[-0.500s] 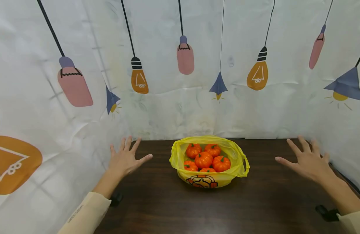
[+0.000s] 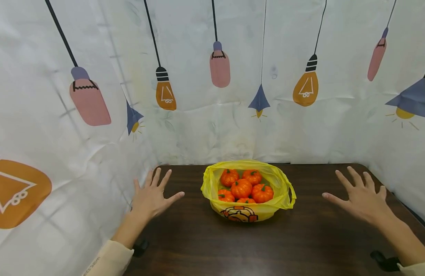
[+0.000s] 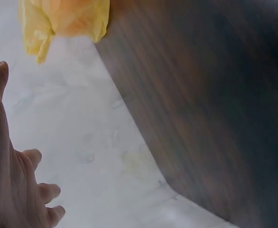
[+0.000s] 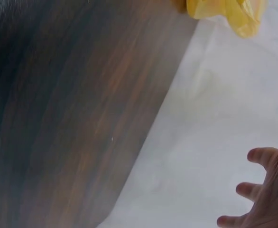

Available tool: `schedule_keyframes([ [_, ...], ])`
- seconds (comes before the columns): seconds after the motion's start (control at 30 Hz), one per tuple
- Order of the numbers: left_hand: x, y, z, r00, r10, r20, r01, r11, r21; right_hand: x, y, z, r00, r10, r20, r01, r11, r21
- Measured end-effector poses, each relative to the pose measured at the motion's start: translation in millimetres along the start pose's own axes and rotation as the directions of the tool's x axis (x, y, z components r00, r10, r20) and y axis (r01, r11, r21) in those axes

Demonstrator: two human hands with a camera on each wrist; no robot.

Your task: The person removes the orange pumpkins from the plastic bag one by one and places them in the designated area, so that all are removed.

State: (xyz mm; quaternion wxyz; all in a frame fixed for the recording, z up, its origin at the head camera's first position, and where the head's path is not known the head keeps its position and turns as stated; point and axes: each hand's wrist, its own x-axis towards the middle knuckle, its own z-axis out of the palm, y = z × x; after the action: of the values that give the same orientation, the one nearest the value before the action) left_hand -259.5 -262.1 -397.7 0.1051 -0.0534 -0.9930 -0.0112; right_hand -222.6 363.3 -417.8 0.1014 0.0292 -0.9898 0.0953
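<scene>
A yellow plastic bag [image 2: 267,212] stands in the middle of the dark table in the head view, its mouth spread wide. Inside it lie several small orange pumpkins [image 2: 241,188] with green stems. To the left of the bag, my left hand [image 2: 151,201] is held with fingers spread, touching nothing. My right hand [image 2: 365,201] is off to the bag's right, its fingers also splayed and holding nothing. Both wrist views catch part of the bag at the top, apart from the left hand [image 3: 11,166] and the right hand [image 4: 272,190].
The dark wooden table [image 2: 240,249] runs back to a pale cloth [image 2: 215,130] printed with hanging lamps and bulbs, which also covers both sides. A looped bag handle [image 2: 291,195] sticks out on the right.
My left hand has shifted slightly right and down. The right hand has moved slightly left and down. Bag and pumpkins stay where they were on the table.
</scene>
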Motion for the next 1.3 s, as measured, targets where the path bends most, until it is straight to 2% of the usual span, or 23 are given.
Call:
schedule_keyframes([
  [0.2,-9.0,10.0,15.9,1.000,0.009,-0.020,-0.010,0.999,-0.042,-4.6,-9.4,12.2,1.000,-0.008,-0.004,0.008,1.000,0.019],
  [0.53,-14.5,38.5,34.1,1.000,0.003,-0.029,-0.007,0.991,-0.134,-10.9,-39.7,27.6,1.000,-0.028,-0.005,0.029,0.993,0.113],
  [0.63,-13.8,46.1,36.5,1.000,-0.009,-0.030,0.002,0.977,-0.212,-10.9,-49.6,31.1,0.999,-0.033,-0.020,0.036,0.987,0.157],
  [0.73,-13.0,53.7,38.0,0.998,-0.023,-0.057,0.004,0.951,-0.308,-9.0,-59.7,32.7,0.998,-0.042,-0.038,0.049,0.978,0.202],
  [0.83,-12.6,61.8,38.7,0.991,-0.052,-0.125,-0.003,0.914,-0.407,-6.4,-69.1,33.2,0.996,-0.058,-0.062,0.072,0.964,0.257],
  [0.93,-12.7,70.6,38.4,0.976,-0.099,-0.194,-0.010,0.871,-0.492,-4.0,-77.3,35.2,0.991,-0.079,-0.107,0.110,0.937,0.331],
  [1.03,-11.2,78.5,37.9,0.963,-0.148,-0.226,-0.012,0.812,-0.583,-0.9,-86.1,37.2,0.983,-0.091,-0.158,0.148,0.902,0.405],
  [1.13,-7.5,85.8,38.4,0.955,-0.190,-0.227,-0.017,0.730,-0.683,3.2,-95.1,36.8,0.978,-0.098,-0.184,0.176,0.861,0.477],
  [1.23,-2.9,92.2,38.8,0.950,-0.229,-0.213,-0.026,0.620,-0.784,8.1,-104.5,36.0,0.973,-0.108,-0.204,0.203,0.826,0.526],
  [1.3,0.1,95.7,40.2,0.947,-0.253,-0.200,-0.027,0.555,-0.831,11.8,-110.6,36.8,0.971,-0.114,-0.212,0.215,0.802,0.557],
])
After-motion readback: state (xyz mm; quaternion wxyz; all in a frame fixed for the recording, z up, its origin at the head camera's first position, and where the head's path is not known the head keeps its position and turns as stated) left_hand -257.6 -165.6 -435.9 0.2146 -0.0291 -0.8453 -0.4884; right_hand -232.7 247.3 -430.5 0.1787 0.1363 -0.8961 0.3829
